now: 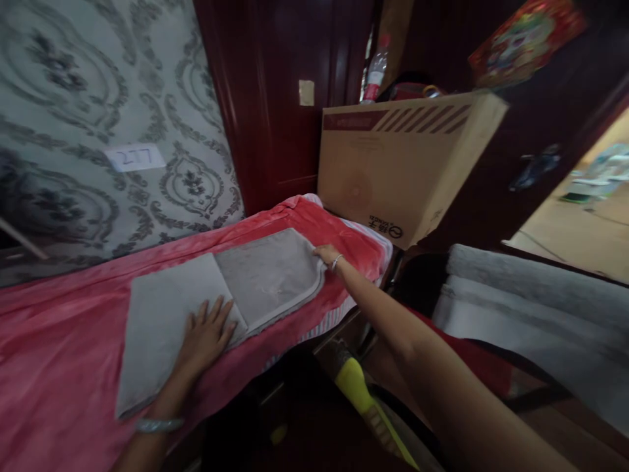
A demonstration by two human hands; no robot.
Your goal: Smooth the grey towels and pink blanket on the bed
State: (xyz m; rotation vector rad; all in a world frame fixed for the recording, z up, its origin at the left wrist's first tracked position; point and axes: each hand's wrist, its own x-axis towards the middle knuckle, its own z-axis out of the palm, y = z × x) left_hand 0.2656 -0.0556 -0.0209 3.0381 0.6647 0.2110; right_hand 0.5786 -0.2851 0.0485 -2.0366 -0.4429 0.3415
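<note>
A folded grey mat (265, 275) lies on a red blanket (78, 314). Its left part is a paler flat panel with a straight edge, and its right part is darker with rounded corners and a light rim. My left hand (209, 331) rests on the pale panel, palm down and fingers spread. At the far right end, my right hand (327, 255) pinches the rim of the mat between thumb and fingers, slightly lifting it. The underside of the mat is mostly hidden.
A large cardboard box (388, 164) stands behind the blanket's right end, with a plastic bottle (376, 72) behind its top. Another grey fabric piece (531, 308) drapes over a seat at right. Below lies a yellow-handled brush (356, 387). Patterned wallpaper (191, 177) borders the left.
</note>
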